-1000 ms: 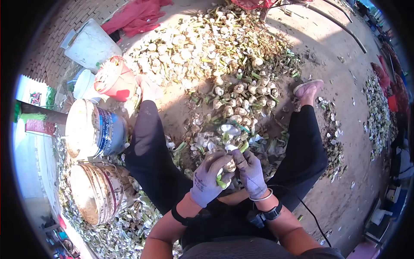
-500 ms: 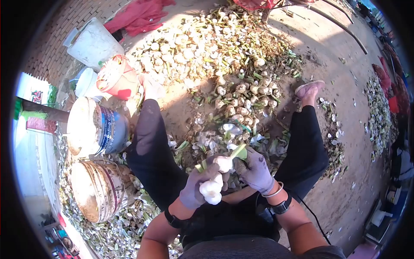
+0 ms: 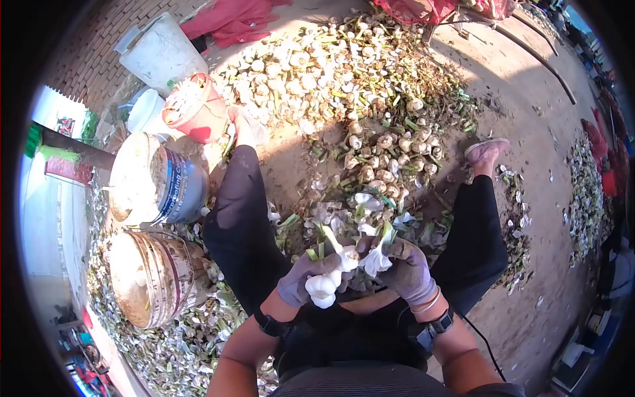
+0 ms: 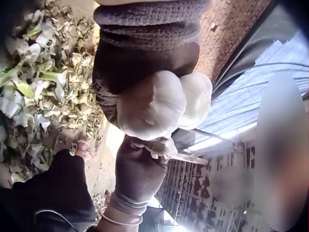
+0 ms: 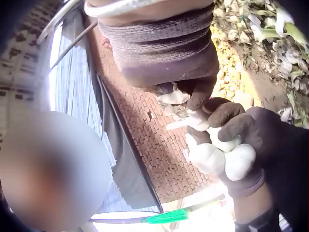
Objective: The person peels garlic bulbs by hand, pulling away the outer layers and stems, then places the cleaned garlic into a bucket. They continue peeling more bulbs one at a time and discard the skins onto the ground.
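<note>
In the head view the gloved left hand point(image 3: 305, 279) holds several peeled white garlic bulbs point(image 3: 322, 286), with green stems poking up past the fingers. Close beside it, the gloved right hand point(image 3: 408, 270) pinches a loose white and green husk point(image 3: 376, 261). Two smooth bulbs point(image 4: 152, 105) bulge from the left hand point(image 4: 145, 63) in the left wrist view. From the right wrist, the left hand's dark fingers point(image 5: 227, 121) curl around white bulbs point(image 5: 206, 158), while the right hand point(image 5: 166, 63) has papery skin point(image 5: 175, 96) at its fingers.
Unpeeled garlic point(image 3: 397, 149) lies in a pile between the feet, with a larger sunlit heap point(image 3: 311, 66) beyond. Along the left stand a blue-labelled bucket point(image 3: 187, 188), a dirty bucket point(image 3: 155, 278), a red bucket point(image 3: 210, 112) and a white bucket point(image 3: 162, 56). Husks litter the ground.
The right hand, near the upper bulb's stem half a second ago, now holds a drooping husk. Since the first frame, white bulbs have come into view in the left hand. The head view has shifted slightly.
</note>
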Available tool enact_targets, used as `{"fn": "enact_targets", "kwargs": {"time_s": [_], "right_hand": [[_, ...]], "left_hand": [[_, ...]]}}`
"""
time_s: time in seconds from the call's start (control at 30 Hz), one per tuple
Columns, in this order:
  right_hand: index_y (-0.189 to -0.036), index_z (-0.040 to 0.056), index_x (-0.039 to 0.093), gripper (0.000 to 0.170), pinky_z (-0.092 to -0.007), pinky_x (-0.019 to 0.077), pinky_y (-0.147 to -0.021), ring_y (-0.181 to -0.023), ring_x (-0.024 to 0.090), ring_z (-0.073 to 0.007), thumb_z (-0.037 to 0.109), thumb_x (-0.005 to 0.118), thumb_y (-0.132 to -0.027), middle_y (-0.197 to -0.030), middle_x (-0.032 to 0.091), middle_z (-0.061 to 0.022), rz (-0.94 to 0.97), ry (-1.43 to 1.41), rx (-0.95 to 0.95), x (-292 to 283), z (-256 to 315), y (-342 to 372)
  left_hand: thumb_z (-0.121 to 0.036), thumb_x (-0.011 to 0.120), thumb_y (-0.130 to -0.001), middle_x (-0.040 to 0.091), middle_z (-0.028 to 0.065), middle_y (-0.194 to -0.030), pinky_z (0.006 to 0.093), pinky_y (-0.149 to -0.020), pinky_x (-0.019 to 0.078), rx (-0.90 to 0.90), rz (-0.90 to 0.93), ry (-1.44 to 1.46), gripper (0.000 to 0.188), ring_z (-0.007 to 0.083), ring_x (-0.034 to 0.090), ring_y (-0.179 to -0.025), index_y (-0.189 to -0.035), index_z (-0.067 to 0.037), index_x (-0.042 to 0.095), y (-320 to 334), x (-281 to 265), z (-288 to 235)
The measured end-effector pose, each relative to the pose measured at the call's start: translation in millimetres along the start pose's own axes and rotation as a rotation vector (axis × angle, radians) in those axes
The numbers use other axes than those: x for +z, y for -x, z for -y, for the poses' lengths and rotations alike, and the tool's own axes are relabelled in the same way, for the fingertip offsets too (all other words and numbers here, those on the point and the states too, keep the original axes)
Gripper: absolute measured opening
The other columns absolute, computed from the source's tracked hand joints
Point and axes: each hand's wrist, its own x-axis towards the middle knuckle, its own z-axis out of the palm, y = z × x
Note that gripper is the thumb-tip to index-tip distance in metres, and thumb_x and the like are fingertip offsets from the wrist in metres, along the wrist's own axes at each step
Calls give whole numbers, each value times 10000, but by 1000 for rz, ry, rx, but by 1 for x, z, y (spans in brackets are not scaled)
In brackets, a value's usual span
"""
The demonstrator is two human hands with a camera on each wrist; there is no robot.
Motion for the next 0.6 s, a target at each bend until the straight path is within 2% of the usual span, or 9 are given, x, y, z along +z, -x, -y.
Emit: {"fn": "enact_targets", "kwargs": {"time_s": [0.07,0.17,0.23,0.3,0.37,0.4,0.47,0.53,0.6], "right_hand": [[-1147,-98,536,386,-377,529,-837,-919,643,-257,118,610,-835,-1041,631,-161,12,219,-102,-12,-5,-1],[-1127,-96,553,370,-391,534,-827,-909,646,-261,147,636,-860,-1042,635,-157,-36,-142,45,-10,-1,-7],[-1139,-94,548,333,-393,542,-805,-901,649,-257,109,611,-882,-1033,637,-142,5,94,-66,-39,-18,-11],[-1151,-51,563,340,-407,522,-817,-918,635,-297,82,621,-842,-1032,634,-152,-2,113,-58,-11,-2,-13],[-1158,5,584,385,-437,486,-850,-974,594,-345,81,650,-786,-1066,615,-165,-385,1566,-596,11,4,-20],[-1170,54,592,450,-434,454,-871,-1020,553,-336,102,686,-733,-1109,587,-144,-403,1790,-724,15,3,-20],[-1149,55,599,448,-442,458,-858,-1028,553,-344,137,707,-722,-1119,585,-150,-216,1808,-674,23,2,-16],[-1080,81,625,423,-433,473,-813,-979,584,-334,188,747,-689,-1086,605,-129,89,1886,-698,18,-7,-14],[-1087,81,623,427,-422,463,-834,-995,571,-306,190,743,-692,-1095,591,-106,98,1850,-608,25,-6,-10]], "left_hand": [[-192,695,-882,646,105,-968,292,-596,541,35,-41,-87,425,149,644,-748,-1221,19,552,1,-2,1],[-149,667,-902,651,94,-942,281,-606,532,109,-135,-258,310,134,637,-749,-1151,18,588,2,-5,0],[-115,659,-902,655,76,-945,274,-643,526,374,-134,-477,216,131,632,-753,-1072,13,622,4,-4,3],[-101,662,-899,653,63,-952,278,-683,527,281,-189,-365,202,139,633,-764,-1057,21,633,9,-4,2],[-110,689,-875,653,68,-959,284,-692,522,424,-367,-589,205,148,638,-784,-1046,-3,656,7,-4,6],[-110,689,-875,653,68,-959,284,-692,522,422,-368,-588,205,148,638,-784,-1046,-3,656,8,-5,6],[-104,713,-840,655,82,-935,299,-701,522,712,-458,-1213,161,172,646,-809,-989,-46,694,9,-3,3],[-76,725,-814,659,85,-925,311,-709,526,752,-456,-1259,149,188,650,-806,-960,-50,712,10,8,4],[-49,737,-789,663,88,-915,324,-718,531,799,-459,-1303,142,204,655,-802,-931,-54,730,10,11,4]]}}
